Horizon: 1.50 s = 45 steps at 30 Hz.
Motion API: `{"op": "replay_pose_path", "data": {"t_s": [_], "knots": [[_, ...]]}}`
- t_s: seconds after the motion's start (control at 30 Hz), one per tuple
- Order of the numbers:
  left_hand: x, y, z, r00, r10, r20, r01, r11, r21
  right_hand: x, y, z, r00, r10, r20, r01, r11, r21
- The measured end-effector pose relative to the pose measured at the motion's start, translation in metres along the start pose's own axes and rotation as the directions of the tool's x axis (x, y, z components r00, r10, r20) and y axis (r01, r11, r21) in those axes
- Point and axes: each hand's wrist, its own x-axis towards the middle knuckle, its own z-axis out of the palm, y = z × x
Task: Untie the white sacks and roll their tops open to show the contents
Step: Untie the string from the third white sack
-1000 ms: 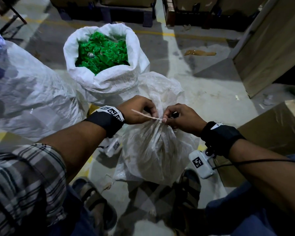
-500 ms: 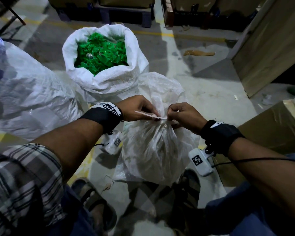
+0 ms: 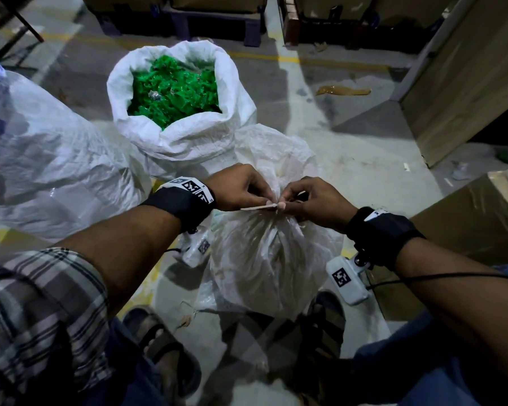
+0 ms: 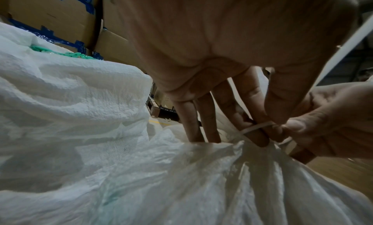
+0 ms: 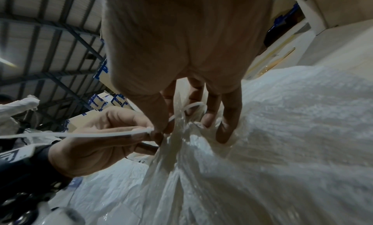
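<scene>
White tie (image 3: 257, 206) on sack (image 3: 264, 259) neck pinched by left hand (image 3: 239, 187) and right hand (image 3: 316, 202)

Dim throughout, brightest at upper centre of the head view; soft shadows on the floor (image 3: 349, 159). Wide-angle bending at edges. Wrist views noisy, blurred close up.

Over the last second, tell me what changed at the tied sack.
Little: the strip's free tail dropped from tilted to nearly level. Left hand and right hand still pinch it at the neck of the tied sack; knot not yet undone. The open sack of green pieces unchanged.
</scene>
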Motion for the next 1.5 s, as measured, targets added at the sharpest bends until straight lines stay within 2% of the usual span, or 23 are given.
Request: {"op": "replay_pose_path", "data": {"t_s": [0.2, 0.33, 0.4, 0.47, 0.57, 0.67, 0.77, 1.07, 1.5], "knots": [[-0.001, 0.000, 0.001, 1.000, 0.001, 0.003, -0.001, 1.000, -0.003, -0.001, -0.004, -0.001, 0.999, -0.007, 0.048, 0.009, 0.999, -0.031], [-0.001, 0.002, 0.003, 1.000, -0.002, -0.031, 0.003, 1.000, 0.022, -0.003, -0.008, 0.005, 0.999, -0.039, -0.010, 0.036, 0.969, -0.244], [-0.001, 0.004, 0.002, 0.999, -0.007, -0.032, 0.008, 0.998, 0.058, -0.005, -0.010, 0.008, 0.998, -0.051, -0.048, 0.036, 0.960, -0.277], [-0.001, 0.005, 0.003, 0.999, -0.013, -0.038, 0.016, 0.997, 0.077, -0.007, -0.010, 0.008, 0.998, -0.051, -0.046, 0.039, 0.975, -0.219], [-0.001, 0.005, 0.003, 0.998, -0.033, -0.049, 0.035, 0.999, 0.032, -0.005, -0.010, 0.005, 1.000, 0.006, -0.019, -0.006, 1.000, 0.000], [0.000, 0.005, 0.002, 0.998, -0.054, -0.021, 0.054, 0.999, -0.002, -0.001, -0.004, 0.003, 0.992, 0.120, -0.038, -0.111, 0.978, 0.175], [0.000, 0.004, 0.001, 0.998, -0.060, 0.007, 0.060, 0.998, -0.029, 0.000, -0.001, 0.002, 0.988, 0.157, -0.003, -0.151, 0.954, 0.260], [-0.001, 0.007, 0.002, 0.997, -0.080, -0.014, 0.080, 0.996, -0.027, 0.001, 0.006, 0.002, 0.995, 0.095, 0.015, -0.096, 0.979, 0.182], [0.000, 0.007, 0.005, 0.994, -0.101, -0.033, 0.101, 0.995, 0.011, 0.001, 0.005, 0.004, 0.997, 0.078, -0.013, -0.076, 0.988, 0.136]]}}
